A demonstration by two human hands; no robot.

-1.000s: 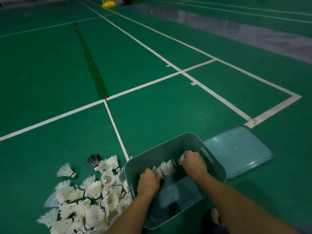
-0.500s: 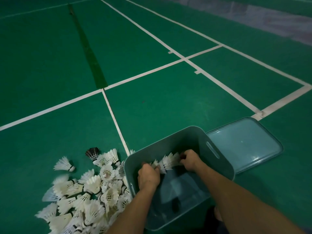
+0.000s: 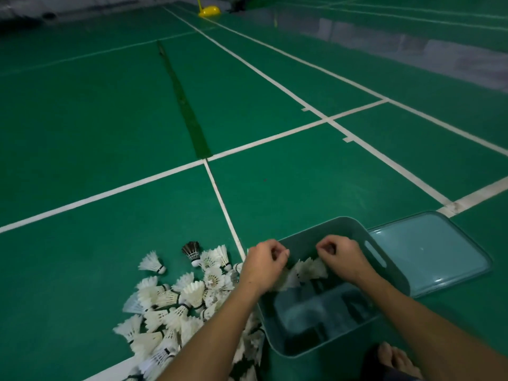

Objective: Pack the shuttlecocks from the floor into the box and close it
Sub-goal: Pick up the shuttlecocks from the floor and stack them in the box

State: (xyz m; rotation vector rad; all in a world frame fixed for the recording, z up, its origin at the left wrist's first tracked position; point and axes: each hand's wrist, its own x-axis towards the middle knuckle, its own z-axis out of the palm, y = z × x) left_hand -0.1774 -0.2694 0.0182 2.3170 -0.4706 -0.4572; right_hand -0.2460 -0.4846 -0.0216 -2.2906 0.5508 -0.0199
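Observation:
A grey-green plastic box [image 3: 347, 220] stands open on the green court floor. A short row of white shuttlecocks [image 3: 308, 270] lies inside it against the far wall. My left hand [image 3: 264, 261] hovers over the box's left rim with its fingers curled and nothing in them. Above the far right part of the box, my right hand [image 3: 339, 254] is curled the same way and holds nothing. A heap of white shuttlecocks [image 3: 176, 301] lies on the floor left of the box, with one black one [image 3: 191, 250] at its far edge. The box lid [image 3: 428, 251] lies flat on the floor to the right.
White court lines [image 3: 224, 204] run past the pile and the box. My bare foot [image 3: 395, 358] rests by the box's near right corner. A yellow post base [image 3: 209, 11] stands far off at the top of the court.
Both hands have let go of the row of shuttlecocks and risen out of the box. The row now lies inside. The view has tilted up.

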